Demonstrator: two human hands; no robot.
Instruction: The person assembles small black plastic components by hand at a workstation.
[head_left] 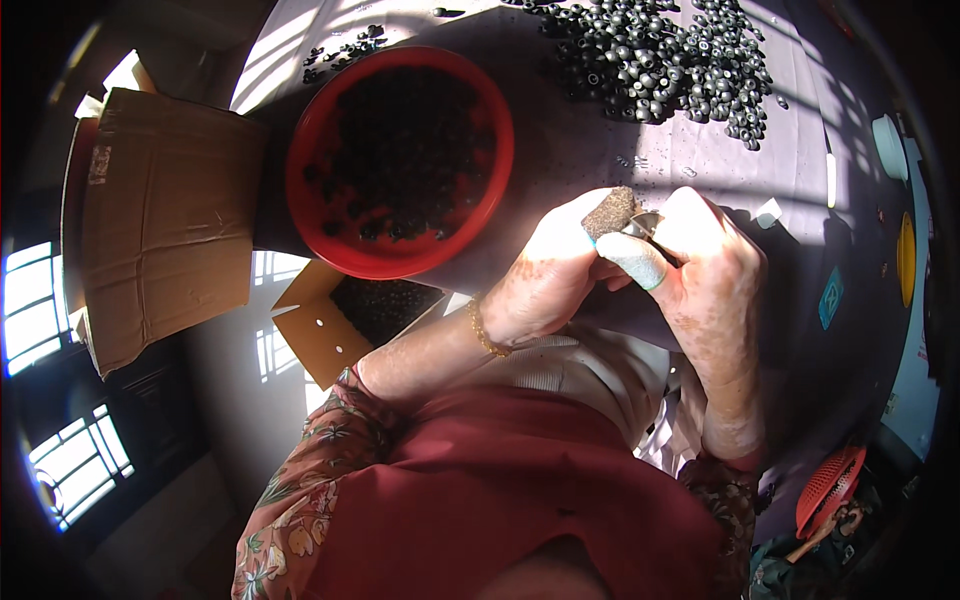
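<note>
My left hand [550,270] and my right hand [715,265] meet over the near part of the table, fingers closed and tips almost touching. A rough brown finger cover [610,210] wraps a digit of the left hand. On the right thumb is a pale finger cover [635,258]. A small shiny metal piece [648,222] shows at the right fingers; most of it is hidden. What the left fingers pinch cannot be made out. Ahead, small dark round pieces with holes [660,65] lie heaped. To the left, a red basin [505,150] holds many similar dark pieces.
A cardboard box [170,200] stands at the left. Below the basin sits an open carton [310,325] with dark pieces inside. On the purple-grey tablecloth [560,150] lie a blue packet [831,298] and a white scrap [768,213]. A red strainer [830,490] is at lower right.
</note>
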